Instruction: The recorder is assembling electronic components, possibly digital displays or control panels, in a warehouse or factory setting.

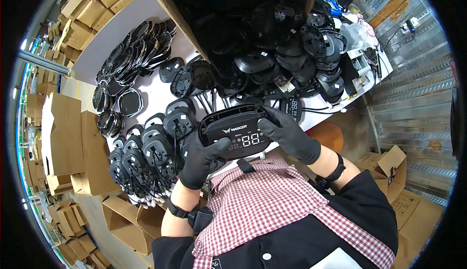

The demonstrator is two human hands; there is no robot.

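At left, loose black frames [134, 50] and cabled black shells [158, 147] crowd the worktop [154, 89]; next, the left hand [198, 164] is clamped on the left end of the black display case [237, 145], held near the front edge with its face toward the wearer. The case is probably light, stiff and slick, with a scratch-prone face, so grip the end rims. The right hand [287, 135] clamps the opposite end; beyond it, room opens past the worktop edge toward the orange seat [327, 136].

Seen on a white tabletop [153, 92]: piled glossy black frames [137, 50], clustered black housings with cables [156, 148] and, apparently tipped forward, a cardboard box [182, 23].
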